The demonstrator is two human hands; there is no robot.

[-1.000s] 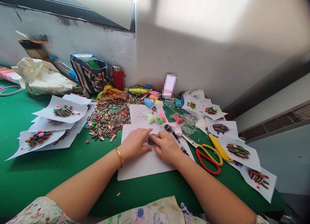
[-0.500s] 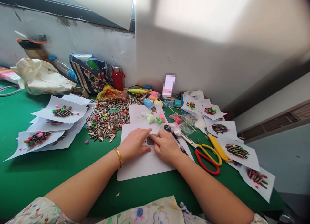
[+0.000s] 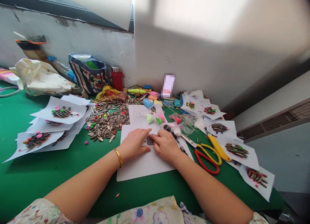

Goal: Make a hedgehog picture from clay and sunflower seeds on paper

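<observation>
On the stacked white paper point(image 3: 142, 170) lies a flat, dark grey, rounded piece of what looks like modelling clay point(image 3: 150, 141). My left hand point(image 3: 136, 143), with a gold bangle at the wrist, rests on the sheet left of it. Its thumb and fingers are stretched out and apart around the piece's left side. My right hand point(image 3: 167, 146) comes from the other side, index finger extended with its tip touching the clay, remaining fingers bent beneath. A small pale spot shows beside the clay; details there are hidden by my fingers.
Sunflower seeds point(image 3: 104, 125) spread to the left behind my hands. Scissors point(image 3: 205, 154) and a yellow utility knife point(image 3: 219, 148) lie at right. Seed-decorated sheets point(image 3: 61, 111) are stacked left; more sheets point(image 3: 238, 149) line the right edge. Bagged coloured clay point(image 3: 159, 120) sits behind the paper.
Both hands stay in nearly the same place, with the right index finger still touching the grey clay. The whole view has shifted very slightly.
</observation>
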